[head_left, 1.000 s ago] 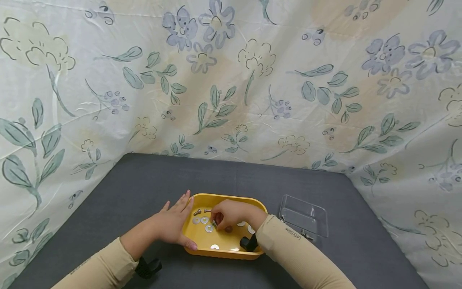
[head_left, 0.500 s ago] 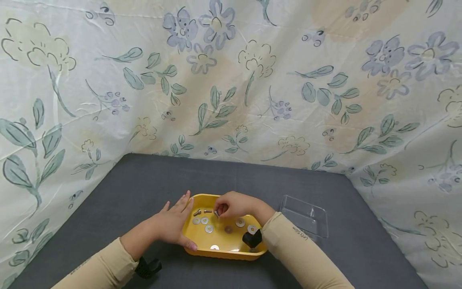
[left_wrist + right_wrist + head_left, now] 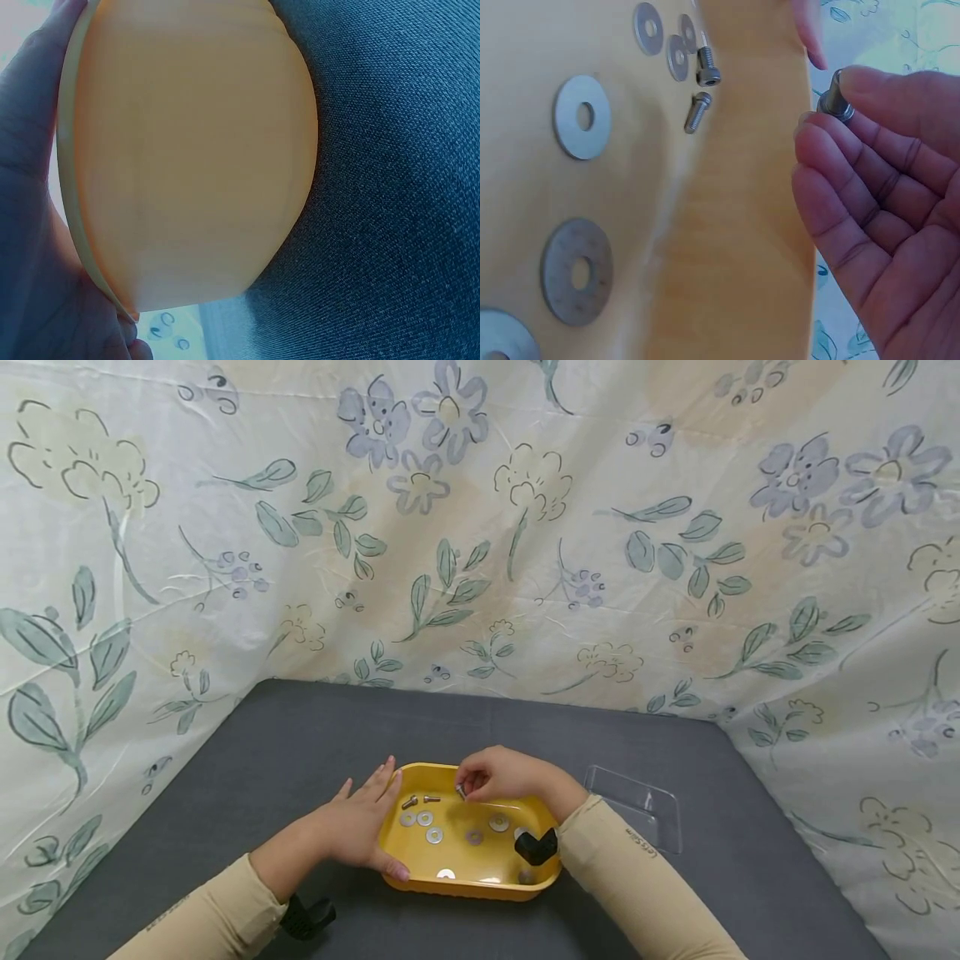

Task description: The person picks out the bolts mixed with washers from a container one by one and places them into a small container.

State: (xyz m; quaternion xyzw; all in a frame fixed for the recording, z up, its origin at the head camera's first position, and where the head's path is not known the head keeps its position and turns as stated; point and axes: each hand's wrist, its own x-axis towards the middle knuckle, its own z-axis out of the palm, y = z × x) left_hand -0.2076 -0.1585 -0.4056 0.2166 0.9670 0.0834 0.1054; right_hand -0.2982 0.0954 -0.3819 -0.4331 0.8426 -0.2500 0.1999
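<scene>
My right hand [image 3: 513, 777] pinches a socket-head bolt [image 3: 835, 103] between thumb and fingers, over the far wall of a yellow tray [image 3: 480, 887]. My left hand [image 3: 352, 828] rests along the tray's left rim, fingers spread, with the thumb at the front corner. Against the left wrist view's outer tray wall [image 3: 180, 150], that hand lies along the rim. Inside the tray, one bolt [image 3: 409, 802] and a shorter one [image 3: 697, 112] lie near the back left. Several flat washers [image 3: 434, 835] are scattered over the tray floor, a larger washer [image 3: 577, 271] among them.
A clear plastic box [image 3: 660, 818] stands on the dark grey cloth right of the tray, partly covered by the right sleeve [image 3: 637, 877]. Floral fabric [image 3: 450, 610] hangs behind and along both sides of the table [image 3: 337, 718].
My right hand has lifted the bolt from the tray's middle and moved back and right towards the far rim. More washers now show. The left hand and tray have stayed nearly still.
</scene>
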